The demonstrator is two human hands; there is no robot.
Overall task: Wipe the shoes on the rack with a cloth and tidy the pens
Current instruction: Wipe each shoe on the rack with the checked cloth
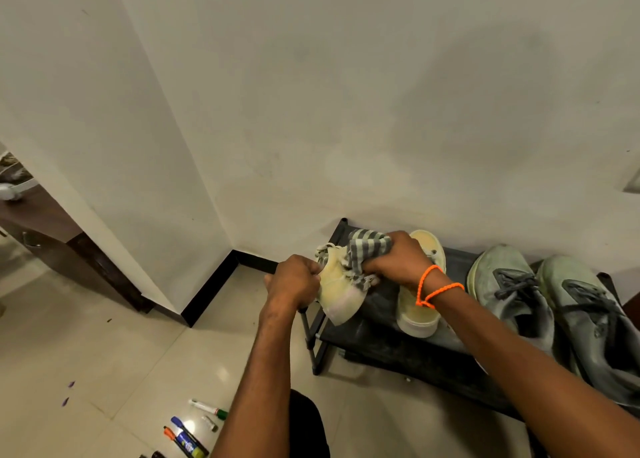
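Striped grey-and-white cloth (367, 251) is bunched in the curled fingers of the right hand (398, 258), which presses it against the pale yellow shoe (341, 293) lifted over the left end of the rack. The left hand (294, 281) grips that shoe's side, fingers folded tightly around it. An orange beaded bracelet (434, 286) loops the right wrist. The matching yellow shoe (420, 305) stands on the black rack (381, 322) just beside, and two grey laced sneakers (540, 305) sit further right on the same shelf. Down on the tiled floor (104, 353) lie several pens and markers (188, 437), loosely scattered; their labels are too small to read.
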